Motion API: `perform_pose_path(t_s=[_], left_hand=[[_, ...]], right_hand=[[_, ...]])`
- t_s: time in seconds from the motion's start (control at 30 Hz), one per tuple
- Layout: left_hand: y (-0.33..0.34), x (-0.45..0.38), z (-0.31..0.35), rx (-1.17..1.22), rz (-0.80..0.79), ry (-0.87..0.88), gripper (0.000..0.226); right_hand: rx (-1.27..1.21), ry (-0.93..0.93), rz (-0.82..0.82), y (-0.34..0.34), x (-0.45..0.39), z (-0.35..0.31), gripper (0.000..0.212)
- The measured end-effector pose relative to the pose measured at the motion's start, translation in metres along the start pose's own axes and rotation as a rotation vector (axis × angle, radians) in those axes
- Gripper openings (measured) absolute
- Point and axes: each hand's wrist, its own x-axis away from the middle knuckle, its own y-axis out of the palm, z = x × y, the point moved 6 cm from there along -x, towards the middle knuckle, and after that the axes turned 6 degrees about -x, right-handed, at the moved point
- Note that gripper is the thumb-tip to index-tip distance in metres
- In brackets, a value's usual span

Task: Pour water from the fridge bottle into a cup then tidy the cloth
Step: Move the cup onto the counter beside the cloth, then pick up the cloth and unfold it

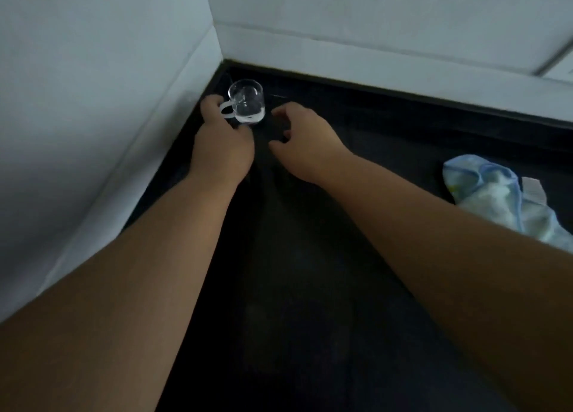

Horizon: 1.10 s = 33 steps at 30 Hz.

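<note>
The left hand [221, 151] is gripping the handle of the cup [247, 104], steadying it in the far corner; the right hand [305, 142] is hovering loosely open beside it, with the cloth [502, 201] lying well right.

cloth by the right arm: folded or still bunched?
Bunched. The light blue cloth lies crumpled in an uneven heap on the dark counter, with no flat folded edges; neither hand touches it.
</note>
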Motion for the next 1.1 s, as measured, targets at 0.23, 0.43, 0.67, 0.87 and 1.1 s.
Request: perform_pose_path(t_s=[0.23, 0.43, 0.67, 0.87, 1.1], left_hand=[[0.044, 0.105, 0.026, -0.225, -0.391, 0.240, 0.048], [0.081, 0.188, 0.055, -0.270, -0.569, 0.408, 0.056], [0.108, 0.241, 0.050, -0.254, -0.714, 0.452, 0.069], [0.096, 0.260, 0.055, -0.044, -0.774, 0.318, 0.119], [0.053, 0.298, 0.049, 0.341, -0.898, 0.071, 0.111]], right_hand=[[0.411, 0.274, 0.127, -0.070, 0.113, 0.049, 0.052], [0.424, 0.606, 0.112, -0.087, 0.194, 0.107, 0.062], [0.285, 0.489, 0.161, -0.082, 0.239, 0.124, 0.046], [-0.066, 0.424, 0.151, -0.099, 0.265, 0.089, 0.022], [-0.914, 0.456, 0.325, -0.093, 0.319, 0.045, 0.021]])
